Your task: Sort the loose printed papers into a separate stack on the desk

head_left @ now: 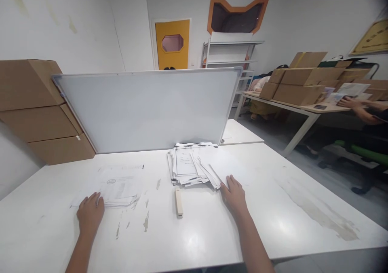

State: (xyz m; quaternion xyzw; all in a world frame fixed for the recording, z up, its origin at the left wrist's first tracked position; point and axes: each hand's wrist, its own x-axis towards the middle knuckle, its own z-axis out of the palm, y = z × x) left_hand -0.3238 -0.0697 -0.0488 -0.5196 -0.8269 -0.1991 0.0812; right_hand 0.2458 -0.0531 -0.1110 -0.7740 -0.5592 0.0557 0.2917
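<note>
My left hand [90,211] lies flat on the white table [273,224], fingers stretched, its fingertips on the near edge of a small pile of printed sheets [117,186]. My right hand [234,193] also lies flat and open, fingertips touching the right corner of a thicker, fanned stack of papers [192,164] in the middle. A small cream, bar-shaped object [178,202] lies on the table between my hands, just in front of the stack. Neither hand holds anything.
A whiteboard [148,109] stands upright across the table's far side. Cardboard boxes [36,111] are stacked at the left wall. At the right, another person's hands [353,103] rest on a second table loaded with boxes [298,89]. Shelving [230,58] and a yellow door [172,44] are behind.
</note>
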